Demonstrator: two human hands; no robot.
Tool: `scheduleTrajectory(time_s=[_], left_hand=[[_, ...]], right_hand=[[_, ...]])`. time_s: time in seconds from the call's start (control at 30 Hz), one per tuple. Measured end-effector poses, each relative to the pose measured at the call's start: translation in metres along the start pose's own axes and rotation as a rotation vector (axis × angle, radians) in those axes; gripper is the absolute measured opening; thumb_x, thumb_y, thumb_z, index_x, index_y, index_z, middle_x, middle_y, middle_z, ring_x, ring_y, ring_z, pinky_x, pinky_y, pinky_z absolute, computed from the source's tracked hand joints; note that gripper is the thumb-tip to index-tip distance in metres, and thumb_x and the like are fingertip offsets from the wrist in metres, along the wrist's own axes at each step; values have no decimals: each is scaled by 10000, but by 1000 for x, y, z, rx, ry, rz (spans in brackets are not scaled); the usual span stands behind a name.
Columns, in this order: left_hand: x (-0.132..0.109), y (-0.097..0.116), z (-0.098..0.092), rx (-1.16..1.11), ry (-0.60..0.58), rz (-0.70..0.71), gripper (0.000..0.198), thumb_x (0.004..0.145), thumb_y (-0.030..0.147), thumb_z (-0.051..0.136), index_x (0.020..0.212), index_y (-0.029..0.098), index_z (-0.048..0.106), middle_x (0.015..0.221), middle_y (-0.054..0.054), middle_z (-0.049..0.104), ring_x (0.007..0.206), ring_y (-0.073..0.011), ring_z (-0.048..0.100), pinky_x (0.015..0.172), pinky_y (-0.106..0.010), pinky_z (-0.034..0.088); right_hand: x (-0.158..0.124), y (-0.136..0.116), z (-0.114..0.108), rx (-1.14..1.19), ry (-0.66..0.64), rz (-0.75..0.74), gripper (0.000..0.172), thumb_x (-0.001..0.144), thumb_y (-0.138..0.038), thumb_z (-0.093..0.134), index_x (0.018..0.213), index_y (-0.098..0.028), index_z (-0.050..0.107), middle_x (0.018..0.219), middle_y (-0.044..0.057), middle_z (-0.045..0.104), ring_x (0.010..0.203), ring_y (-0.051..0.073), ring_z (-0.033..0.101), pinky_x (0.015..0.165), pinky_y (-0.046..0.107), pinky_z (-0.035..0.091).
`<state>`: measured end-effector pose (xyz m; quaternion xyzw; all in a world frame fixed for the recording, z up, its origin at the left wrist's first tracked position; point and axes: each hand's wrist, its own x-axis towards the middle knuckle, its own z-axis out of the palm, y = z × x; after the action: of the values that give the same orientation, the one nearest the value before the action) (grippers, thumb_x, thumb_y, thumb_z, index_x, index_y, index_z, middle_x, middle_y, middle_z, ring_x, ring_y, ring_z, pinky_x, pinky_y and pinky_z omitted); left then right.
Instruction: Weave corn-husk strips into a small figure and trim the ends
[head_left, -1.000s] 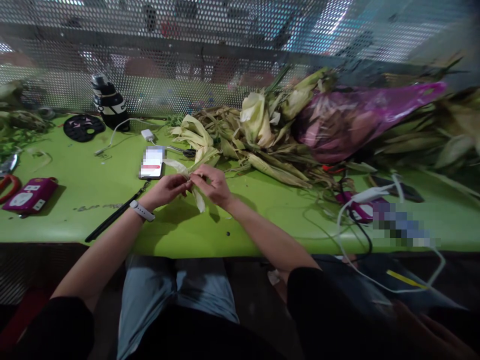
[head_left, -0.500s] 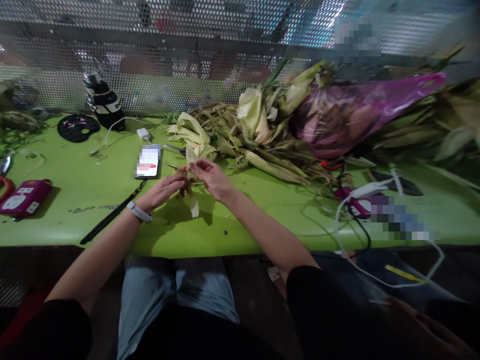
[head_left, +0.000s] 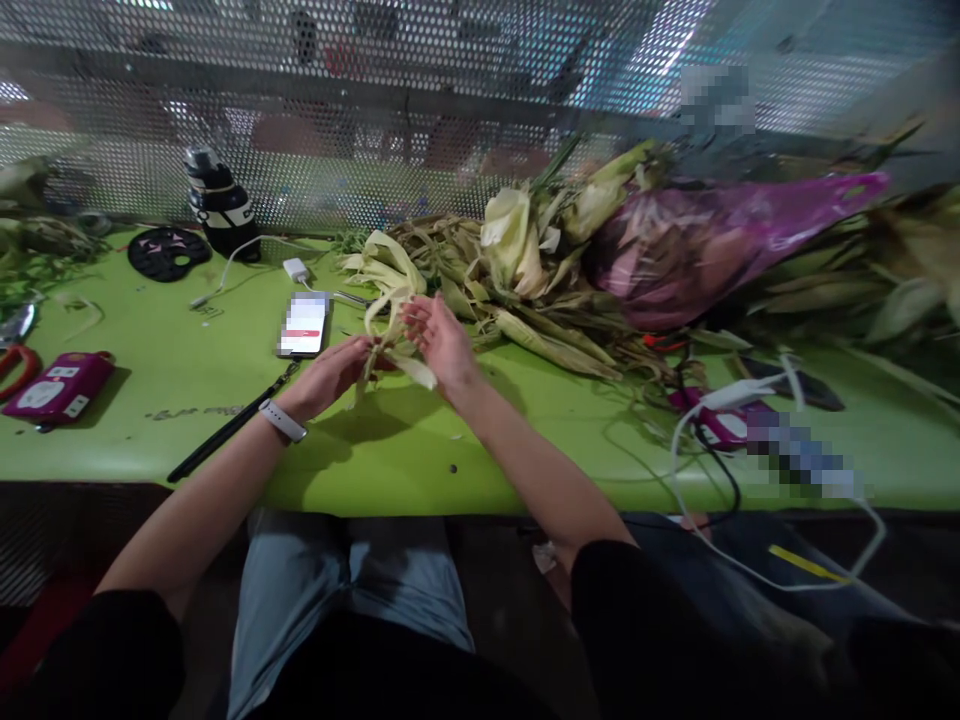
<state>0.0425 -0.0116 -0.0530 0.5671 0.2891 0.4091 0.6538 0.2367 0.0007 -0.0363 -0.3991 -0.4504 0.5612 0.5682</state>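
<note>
Some husk strips (head_left: 406, 363): right of the phone (head_left: 303, 326)
Left hand (head_left: 334, 374): fingers clamped on strips
Right hand (head_left: 448, 348): fingers apart, touching strips perhaps
Husk pile (head_left: 454, 262): farther right of phone

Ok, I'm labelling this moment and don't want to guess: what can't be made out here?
All in the head view, now:
- Left hand: fingertip grip on the husk strip, partly hidden by the strip.
- Phone: screen text, pixelated.
- Pink bag: contents, obscured by crumpled plastic.
- Orange handle: cut off by the left edge.
- Tabletop marks: too small to read.
</note>
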Motion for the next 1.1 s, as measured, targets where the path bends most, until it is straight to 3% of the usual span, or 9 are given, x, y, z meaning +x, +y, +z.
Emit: scheduleTrajectory(time_s=[0.1, 0.27, 0.43, 0.53, 0.63, 0.73, 0.83, 0.93, 1.1], left_hand=[[2, 3, 2, -119, 127, 77, 266, 864, 365, 640, 1070, 196, 623, 1038, -73, 708, 971, -189, 684, 874, -330, 520], [6, 3, 3, -121, 302, 172, 332, 777, 313, 732, 1061, 215, 590, 1056, -41, 710, 1016, -187, 677, 887, -321, 513], [6, 3, 6, -17, 378, 211, 320, 759, 329, 750, 990, 187, 580, 939, -32, 720, 907, -169, 697, 863, -323, 523], [8, 0, 2, 90, 454, 244, 313, 761, 332, 745, 971, 158, 590, 833, -34, 719, 816, -159, 695, 852, -329, 525], [12, -6, -6, 179, 521, 252, 296, 751, 306, 741, 958, 140, 611, 775, -28, 705, 772, -152, 675, 824, -325, 522], [13, -8, -10, 265, 491, 196, 243, 747, 285, 732, 916, 130, 652, 762, -29, 692, 781, -153, 647, 804, -318, 510], [11, -5, -8, 284, 369, 116, 252, 744, 286, 724, 941, 134, 684, 810, -42, 702, 836, -167, 635, 845, -341, 501], [7, 0, -3, 236, 267, 84, 289, 752, 265, 694, 1016, 147, 698, 905, -57, 714, 903, -178, 633, 913, -373, 489], [4, 1, -2, 168, 202, 84, 281, 758, 232, 625, 1013, 159, 720, 960, -55, 713, 911, -183, 629, 941, -386, 475]], right_hand=[[7, 6, -5, 88, 132, 107, 140, 864, -333, 541, 851, -202, 588, 824, 15, 676, 810, 144, 642, 755, 292, 532], [-11, 21, 16, 16, -266, 268, 143, 830, -154, 485, 832, -183, 625, 819, 10, 689, 787, 124, 645, 883, 301, 498], [-21, 31, 28, -109, -456, 220, 273, 796, -337, 706, 1002, -190, 605, 839, 0, 661, 735, 123, 617, 782, 289, 513], [-22, 33, 23, -382, -350, 57, 318, 855, -484, 635, 927, -175, 605, 721, -7, 603, 625, 118, 547, 643, 275, 482], [-25, 28, 19, -811, -222, -316, 335, 933, -484, 527, 912, -166, 630, 787, 44, 625, 690, 150, 547, 662, 301, 462], [-28, 20, 16, -1102, -157, -655, 295, 963, -407, 498, 900, -165, 655, 939, 109, 648, 862, 209, 577, 781, 360, 473], [-24, 15, 13, -1108, -140, -796, 268, 973, -379, 478, 906, -178, 642, 1063, 133, 641, 1030, 243, 575, 916, 405, 461], [-16, 17, 7, -962, -176, -742, 288, 976, -428, 452, 954, -184, 603, 1078, 130, 637, 1036, 234, 593, 915, 387, 474], [-7, 27, 2, -670, -187, -376, 366, 897, -560, 532, 945, -198, 559, 880, 53, 664, 814, 191, 635, 765, 337, 509]])
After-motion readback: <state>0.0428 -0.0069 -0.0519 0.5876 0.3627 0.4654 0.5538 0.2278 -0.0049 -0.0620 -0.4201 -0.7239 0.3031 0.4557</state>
